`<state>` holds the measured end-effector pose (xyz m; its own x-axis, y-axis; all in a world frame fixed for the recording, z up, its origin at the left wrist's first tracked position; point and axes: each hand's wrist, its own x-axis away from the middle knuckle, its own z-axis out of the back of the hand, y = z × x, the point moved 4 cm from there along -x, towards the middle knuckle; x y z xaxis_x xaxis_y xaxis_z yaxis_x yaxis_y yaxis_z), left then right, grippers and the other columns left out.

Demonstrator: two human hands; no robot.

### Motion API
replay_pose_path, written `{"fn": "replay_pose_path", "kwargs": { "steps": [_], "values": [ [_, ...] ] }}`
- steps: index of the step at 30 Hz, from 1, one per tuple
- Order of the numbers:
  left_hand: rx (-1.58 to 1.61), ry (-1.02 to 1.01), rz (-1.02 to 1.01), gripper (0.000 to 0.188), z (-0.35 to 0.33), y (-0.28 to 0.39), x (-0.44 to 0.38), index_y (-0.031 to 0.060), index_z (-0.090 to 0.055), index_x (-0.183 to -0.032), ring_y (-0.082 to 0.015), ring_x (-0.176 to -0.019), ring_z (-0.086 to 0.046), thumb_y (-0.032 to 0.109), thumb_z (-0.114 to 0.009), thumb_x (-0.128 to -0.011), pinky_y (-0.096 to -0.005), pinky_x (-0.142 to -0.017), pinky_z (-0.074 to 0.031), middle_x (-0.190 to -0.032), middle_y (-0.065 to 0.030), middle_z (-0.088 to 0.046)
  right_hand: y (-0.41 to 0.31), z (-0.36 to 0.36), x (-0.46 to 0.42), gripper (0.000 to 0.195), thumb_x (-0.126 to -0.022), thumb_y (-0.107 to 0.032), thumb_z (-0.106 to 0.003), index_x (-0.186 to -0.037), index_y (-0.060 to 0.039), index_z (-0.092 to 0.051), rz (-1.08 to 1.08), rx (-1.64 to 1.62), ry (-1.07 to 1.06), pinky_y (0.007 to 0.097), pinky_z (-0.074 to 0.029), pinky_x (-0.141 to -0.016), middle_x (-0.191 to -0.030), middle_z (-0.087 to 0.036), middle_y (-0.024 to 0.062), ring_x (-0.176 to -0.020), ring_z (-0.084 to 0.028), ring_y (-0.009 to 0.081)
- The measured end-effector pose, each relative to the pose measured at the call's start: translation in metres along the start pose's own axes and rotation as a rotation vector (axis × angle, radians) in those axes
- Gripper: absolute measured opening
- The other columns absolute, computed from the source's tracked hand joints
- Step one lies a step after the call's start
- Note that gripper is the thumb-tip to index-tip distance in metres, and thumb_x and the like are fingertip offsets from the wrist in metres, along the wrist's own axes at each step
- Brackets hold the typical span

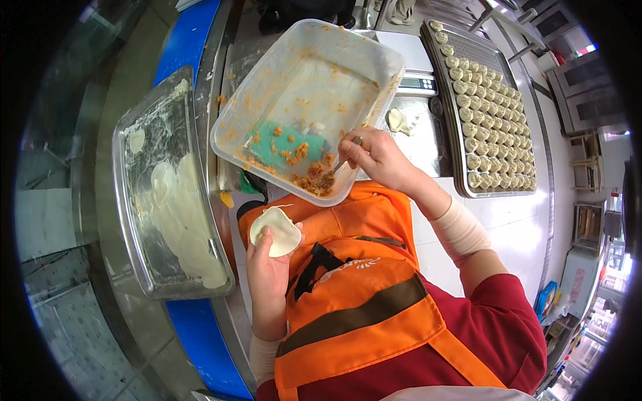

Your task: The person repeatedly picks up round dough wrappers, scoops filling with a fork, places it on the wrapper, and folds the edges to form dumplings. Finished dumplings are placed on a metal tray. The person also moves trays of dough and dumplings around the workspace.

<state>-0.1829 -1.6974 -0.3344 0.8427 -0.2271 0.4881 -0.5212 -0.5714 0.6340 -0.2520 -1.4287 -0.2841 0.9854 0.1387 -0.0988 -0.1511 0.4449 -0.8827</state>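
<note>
On the fingers of my left hand (271, 265) lies a round dough wrapper (276, 231), pinned by the thumb. My right hand (373, 155) grips a metal utensil, probably a spoon (343, 161); its lower end is in the orange-brown filling (316, 181) at the near corner of a translucent plastic tub (386, 60). The filling hides the utensil's tip. More wrappers (183, 220) lie overlapped in a floury metal tray (150, 280) at the left. Pleated buns (481, 118) stand in rows on a metal tray (532, 189) at the right.
Beyond the tub's right side is a digital scale (414, 82). A crumpled dough piece (398, 122) lies on a metal surface just below the scale. A blue strip (200, 341) runs under the wrapper tray. At the top stands another person in dark clothing (306, 10).
</note>
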Motion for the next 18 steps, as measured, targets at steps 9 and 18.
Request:
{"fn": "replay_pose_path", "kwargs": {
  "steps": [9,18],
  "values": [
    [-0.08,-0.108,-0.116,0.037,-0.019,-0.004,-0.022,-0.0008,-0.048,-0.13,-0.0289,-0.115,-0.057,0.016,-0.054,-0.098,-0.045,-0.099,-0.049,-0.124,-0.0121,-0.058,-0.005,-0.014,0.002,0.015,-0.089,-0.021,-0.06,-0.083,-0.0081,-0.064,0.365,0.484,-0.007,0.0393,-0.043,-0.073,-0.072,-0.061,0.0065,-0.077,-0.058,0.0264],
    [0.029,-0.048,-0.159,0.035,-0.02,-0.019,-0.04,-0.0024,-0.051,-0.125,-0.0284,-0.107,-0.061,0.012,-0.06,-0.094,-0.0417,-0.095,-0.049,-0.117,-0.013,-0.061,0.0,-0.008,0.012,0.017,-0.095,-0.014,-0.053,-0.088,-0.0011,-0.061,0.249,0.073,0.048,0.0337,-0.045,-0.07,-0.075,-0.061,0.0106,-0.071,-0.057,0.0228]
  ]
}}
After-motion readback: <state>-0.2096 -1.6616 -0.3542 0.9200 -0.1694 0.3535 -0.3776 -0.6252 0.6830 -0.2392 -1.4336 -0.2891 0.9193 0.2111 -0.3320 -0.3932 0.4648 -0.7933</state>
